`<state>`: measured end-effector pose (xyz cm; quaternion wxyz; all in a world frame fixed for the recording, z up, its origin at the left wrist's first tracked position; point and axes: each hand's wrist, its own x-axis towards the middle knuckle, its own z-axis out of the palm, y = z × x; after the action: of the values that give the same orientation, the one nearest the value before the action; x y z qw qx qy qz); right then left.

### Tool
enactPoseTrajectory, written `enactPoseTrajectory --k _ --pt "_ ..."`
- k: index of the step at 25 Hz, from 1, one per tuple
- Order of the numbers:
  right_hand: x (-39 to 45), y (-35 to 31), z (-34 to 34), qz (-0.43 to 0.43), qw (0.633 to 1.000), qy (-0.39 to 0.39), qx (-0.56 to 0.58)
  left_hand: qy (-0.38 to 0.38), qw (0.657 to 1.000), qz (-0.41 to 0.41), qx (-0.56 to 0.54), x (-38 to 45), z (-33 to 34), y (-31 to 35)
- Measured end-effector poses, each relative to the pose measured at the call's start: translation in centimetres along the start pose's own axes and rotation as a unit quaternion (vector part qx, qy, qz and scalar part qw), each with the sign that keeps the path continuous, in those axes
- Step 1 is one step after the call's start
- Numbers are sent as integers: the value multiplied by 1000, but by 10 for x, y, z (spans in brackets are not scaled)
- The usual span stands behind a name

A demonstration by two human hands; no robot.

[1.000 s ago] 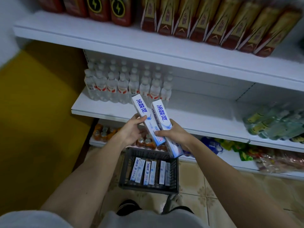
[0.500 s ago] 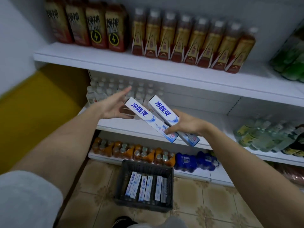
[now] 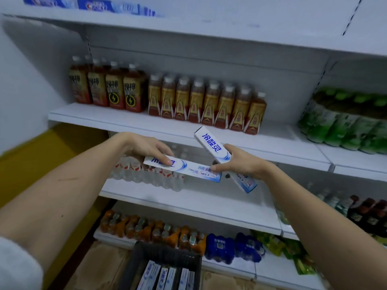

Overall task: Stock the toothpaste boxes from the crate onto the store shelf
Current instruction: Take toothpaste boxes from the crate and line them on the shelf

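Note:
Two white and blue toothpaste boxes are held in front of the shelves. My left hand (image 3: 146, 148) grips the left end of one toothpaste box (image 3: 188, 168), which lies almost level. My right hand (image 3: 238, 162) holds the second toothpaste box (image 3: 211, 145), tilted with its top end up and to the left; its fingertips also touch the right end of the level box. A dark crate (image 3: 165, 254) stands on the floor at the bottom with several more toothpaste boxes (image 3: 165, 277) upright inside. On the top shelf (image 3: 209, 24), at the far left, lie toothpaste boxes (image 3: 98, 6).
Brown drink bottles (image 3: 167, 99) fill the second shelf, green bottles (image 3: 345, 120) its right part. Water bottles (image 3: 146, 172) stand behind my hands on the third shelf. Orange and blue packs (image 3: 188, 237) line the lowest shelf. A yellow wall (image 3: 31, 164) is at the left.
The view has tilted upward, bringing the top shelf into sight. My left hand, open beside the boxes before, now grips one box. The two boxes have split apart, one level and one tilted.

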<state>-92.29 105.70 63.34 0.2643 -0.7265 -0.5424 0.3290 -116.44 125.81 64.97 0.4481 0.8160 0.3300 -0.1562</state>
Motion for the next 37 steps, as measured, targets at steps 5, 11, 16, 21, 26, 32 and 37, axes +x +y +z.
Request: enactPoseTrajectory --k 5,11,16,21,26,32,37 --pt "1 -19 -63 -16 997 74 15 86 996 23 12 -27 -44 20" --pt "12 -82 -128 -55 988 142 -21 133 988 72 -28 -69 -139 51" --pt "34 -146 -180 -60 975 186 -101 213 964 153 -54 -97 -219 79" --pt "52 -204 -214 -114 968 199 -99 302 918 242 -83 -97 -272 113" --pt "80 -237 -253 -111 963 211 -123 394 891 223 -26 -59 -315 144" --pt "133 -247 -315 -82 929 260 -249 431 889 137 73 -5 -354 189" --pt "194 -227 -361 8 873 240 -425 430 882 34 191 48 -386 220"
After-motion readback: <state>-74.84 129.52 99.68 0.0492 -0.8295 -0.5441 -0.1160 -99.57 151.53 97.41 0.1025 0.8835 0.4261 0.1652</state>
